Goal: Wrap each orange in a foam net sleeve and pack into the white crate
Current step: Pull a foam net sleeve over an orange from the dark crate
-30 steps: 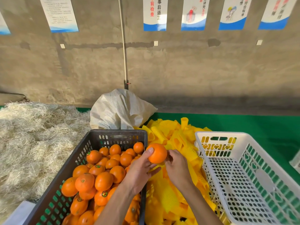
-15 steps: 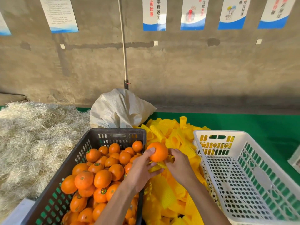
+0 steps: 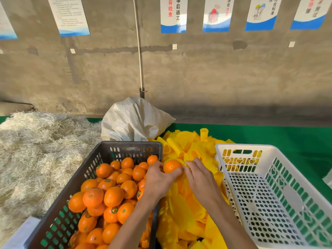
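My left hand (image 3: 158,178) grips an orange (image 3: 171,165) just right of the black crate's far corner. My right hand (image 3: 199,174) pinches a yellow foam net sleeve (image 3: 185,163) against the orange's right side; the sleeve sits partly over the fruit. Under both hands lies a heap of yellow foam net sleeves (image 3: 186,146). The black crate (image 3: 129,149) on the left is full of loose oranges (image 3: 113,194). The white crate (image 3: 239,148) on the right holds nothing that I can see.
A pile of pale straw (image 3: 41,150) fills the left side. A white woven sack (image 3: 134,119) stands behind the black crate. Green table covering (image 3: 278,139) runs behind the white crate, with a concrete wall and posters beyond.
Both hands have come closer together around the orange, and the right hand now pulls a yellow sleeve onto it. The orange sits slightly lower, partly hidden by fingers.
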Motion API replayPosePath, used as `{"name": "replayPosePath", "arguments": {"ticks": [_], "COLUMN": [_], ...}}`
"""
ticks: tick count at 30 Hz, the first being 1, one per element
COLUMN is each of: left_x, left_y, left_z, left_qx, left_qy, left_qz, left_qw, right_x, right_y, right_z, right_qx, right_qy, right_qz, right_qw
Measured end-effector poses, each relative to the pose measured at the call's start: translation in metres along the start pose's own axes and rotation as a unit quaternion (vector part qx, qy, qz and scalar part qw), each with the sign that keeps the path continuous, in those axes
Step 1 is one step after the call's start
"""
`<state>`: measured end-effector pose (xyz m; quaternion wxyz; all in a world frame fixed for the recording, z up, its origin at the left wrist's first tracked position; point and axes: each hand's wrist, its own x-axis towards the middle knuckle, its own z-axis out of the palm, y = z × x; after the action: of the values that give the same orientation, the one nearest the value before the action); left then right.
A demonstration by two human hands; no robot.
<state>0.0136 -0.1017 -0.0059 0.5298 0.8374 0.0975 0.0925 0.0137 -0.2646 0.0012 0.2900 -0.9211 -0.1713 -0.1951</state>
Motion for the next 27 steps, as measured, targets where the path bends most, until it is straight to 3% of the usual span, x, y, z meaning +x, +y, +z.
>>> {"name": "replayPosePath", "arguments": {"ticks": [3, 7, 12, 14, 17, 22, 27], "left_x": [0.002, -0.002, -0.007, -0.004, 0.001, 0.004, 0.005], "left_y": [-0.002, 0.002, 0.007, 0.009, 0.010, 0.007, 0.013], "left_z": [0.007, 0.015, 0.013, 0.008, 0.005, 0.007, 0.020], "left_qx": [-0.003, -0.088, -0.137, -0.125, -0.150, -0.264, -0.262], "left_qy": [0.019, -0.012, -0.085, -0.135, -0.197, -0.226, -0.148], "left_qz": [0.018, 0.048, 0.144, 0.148, 0.120, 0.037, -0.066], "left_qw": [1.000, 0.995, 0.976, 0.972, 0.961, 0.937, 0.951], "right_x": [0.001, 0.002, 0.004, 0.005, 0.006, 0.010, 0.006], "right_y": [0.000, 0.010, 0.026, 0.033, 0.036, 0.035, 0.011], "right_z": [-0.001, -0.003, 0.000, -0.001, -0.003, -0.002, -0.003], "right_qx": [0.053, 0.085, 0.223, 0.216, 0.209, 0.148, 0.038], "right_qy": [0.035, 0.067, -0.001, -0.027, -0.004, 0.026, 0.105], "right_qz": [0.015, 0.019, 0.111, 0.097, 0.056, 0.044, -0.037], "right_qw": [0.998, 0.994, 0.968, 0.971, 0.976, 0.988, 0.993]}}
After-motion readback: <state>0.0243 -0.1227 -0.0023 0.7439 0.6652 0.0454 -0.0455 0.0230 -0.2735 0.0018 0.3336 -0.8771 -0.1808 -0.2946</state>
